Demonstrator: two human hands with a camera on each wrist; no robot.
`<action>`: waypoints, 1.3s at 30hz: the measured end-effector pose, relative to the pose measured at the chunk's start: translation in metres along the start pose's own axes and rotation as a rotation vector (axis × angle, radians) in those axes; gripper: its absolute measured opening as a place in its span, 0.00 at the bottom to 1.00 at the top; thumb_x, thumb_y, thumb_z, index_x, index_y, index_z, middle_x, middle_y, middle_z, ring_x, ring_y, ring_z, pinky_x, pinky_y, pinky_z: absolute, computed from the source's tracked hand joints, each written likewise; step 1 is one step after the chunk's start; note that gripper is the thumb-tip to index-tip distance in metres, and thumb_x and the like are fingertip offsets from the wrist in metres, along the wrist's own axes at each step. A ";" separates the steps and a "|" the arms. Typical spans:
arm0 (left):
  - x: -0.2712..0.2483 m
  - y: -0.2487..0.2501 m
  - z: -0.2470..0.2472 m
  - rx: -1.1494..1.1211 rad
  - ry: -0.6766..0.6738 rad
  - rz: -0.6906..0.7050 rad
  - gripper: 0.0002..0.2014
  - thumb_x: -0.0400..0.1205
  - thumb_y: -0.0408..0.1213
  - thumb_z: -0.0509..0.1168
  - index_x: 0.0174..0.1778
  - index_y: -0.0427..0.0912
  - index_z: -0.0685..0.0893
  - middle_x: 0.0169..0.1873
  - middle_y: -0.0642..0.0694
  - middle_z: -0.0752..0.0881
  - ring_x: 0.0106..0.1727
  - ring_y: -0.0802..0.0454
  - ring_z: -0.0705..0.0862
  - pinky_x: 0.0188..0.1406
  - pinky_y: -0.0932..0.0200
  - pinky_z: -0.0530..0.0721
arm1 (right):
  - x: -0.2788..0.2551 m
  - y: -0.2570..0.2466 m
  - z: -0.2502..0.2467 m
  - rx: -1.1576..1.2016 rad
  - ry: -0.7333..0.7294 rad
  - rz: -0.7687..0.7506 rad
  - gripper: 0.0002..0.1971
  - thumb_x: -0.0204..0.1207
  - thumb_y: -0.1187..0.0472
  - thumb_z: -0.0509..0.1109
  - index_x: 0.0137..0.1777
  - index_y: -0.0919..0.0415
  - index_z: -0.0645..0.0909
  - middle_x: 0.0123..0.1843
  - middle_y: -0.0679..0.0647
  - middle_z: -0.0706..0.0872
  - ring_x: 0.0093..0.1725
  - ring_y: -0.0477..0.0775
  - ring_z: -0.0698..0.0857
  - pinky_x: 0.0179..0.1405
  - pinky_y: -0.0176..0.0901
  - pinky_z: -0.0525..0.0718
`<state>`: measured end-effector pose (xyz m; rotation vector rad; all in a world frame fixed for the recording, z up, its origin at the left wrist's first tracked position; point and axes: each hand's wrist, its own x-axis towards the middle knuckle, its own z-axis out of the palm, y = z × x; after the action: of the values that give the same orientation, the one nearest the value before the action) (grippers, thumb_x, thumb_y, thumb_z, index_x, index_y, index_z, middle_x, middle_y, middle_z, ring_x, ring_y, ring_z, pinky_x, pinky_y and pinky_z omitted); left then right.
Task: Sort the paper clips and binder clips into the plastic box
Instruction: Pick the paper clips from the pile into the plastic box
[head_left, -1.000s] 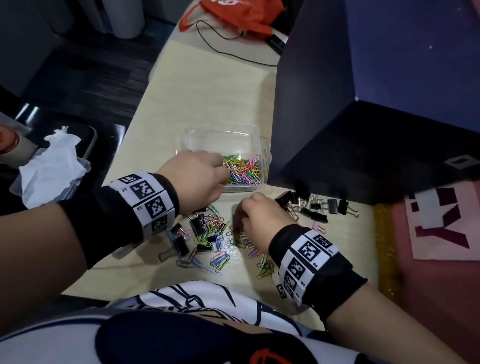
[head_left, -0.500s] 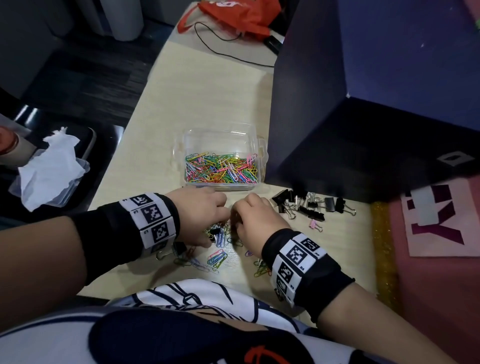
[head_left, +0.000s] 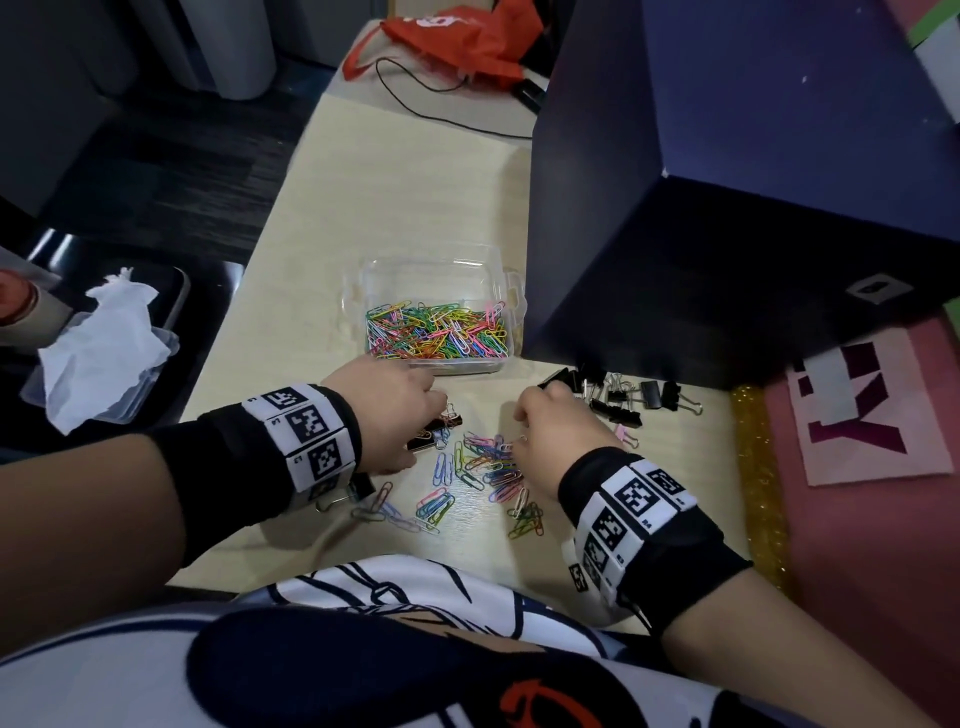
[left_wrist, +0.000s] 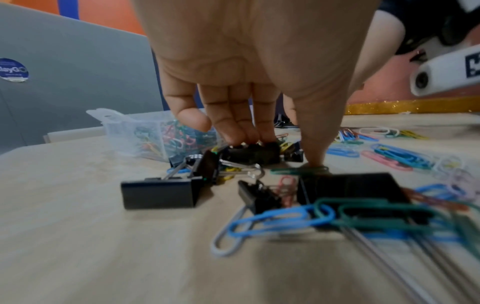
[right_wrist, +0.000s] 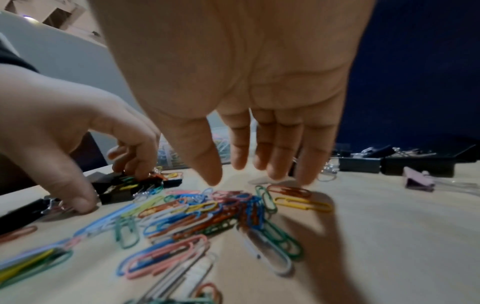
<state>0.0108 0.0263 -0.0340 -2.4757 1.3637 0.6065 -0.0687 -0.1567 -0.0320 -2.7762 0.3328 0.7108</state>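
our left hand (head_left: 387, 410) pinches a black binder clip (left_wrist: 250, 153) on the tabletop (head_left: 405, 208); our right hand (right_wrist: 259, 102) hovers, grip released, over coloured paper clips (right_wrist: 197, 207) (the plastic box (head_left: 434, 317) lies just beyond).

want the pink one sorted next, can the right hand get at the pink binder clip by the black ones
Probably yes: the pink binder clip lies alone on bare table just right of the open right hand, with nothing between them.

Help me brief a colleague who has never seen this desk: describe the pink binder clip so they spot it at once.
Find the big dark blue box on the right of the table. A row of black binder clips lies at its near corner. Just nearer the person, by the right hand, sits the pink binder clip, the only pink one there.
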 end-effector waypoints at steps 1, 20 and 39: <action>0.000 0.001 0.000 0.008 0.000 -0.003 0.24 0.76 0.56 0.65 0.64 0.47 0.75 0.56 0.47 0.78 0.59 0.44 0.79 0.54 0.51 0.80 | -0.001 0.001 0.000 -0.021 -0.036 0.040 0.21 0.76 0.54 0.66 0.69 0.56 0.70 0.67 0.56 0.70 0.67 0.59 0.73 0.64 0.52 0.78; -0.002 0.011 -0.001 -0.013 0.016 -0.052 0.17 0.75 0.46 0.61 0.59 0.47 0.78 0.53 0.48 0.79 0.55 0.45 0.80 0.50 0.52 0.80 | -0.014 -0.005 0.029 0.091 0.005 -0.057 0.19 0.77 0.59 0.68 0.67 0.52 0.71 0.63 0.56 0.70 0.59 0.60 0.78 0.62 0.47 0.78; -0.012 0.009 0.004 -0.051 0.135 -0.087 0.17 0.79 0.48 0.59 0.62 0.51 0.76 0.55 0.48 0.77 0.58 0.45 0.78 0.50 0.53 0.75 | 0.000 -0.021 0.020 -0.025 0.101 -0.137 0.14 0.81 0.57 0.60 0.66 0.51 0.73 0.65 0.54 0.75 0.68 0.59 0.71 0.65 0.53 0.75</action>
<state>-0.0033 0.0316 -0.0317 -2.6445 1.2938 0.4682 -0.0715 -0.1314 -0.0455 -2.8311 0.1521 0.5476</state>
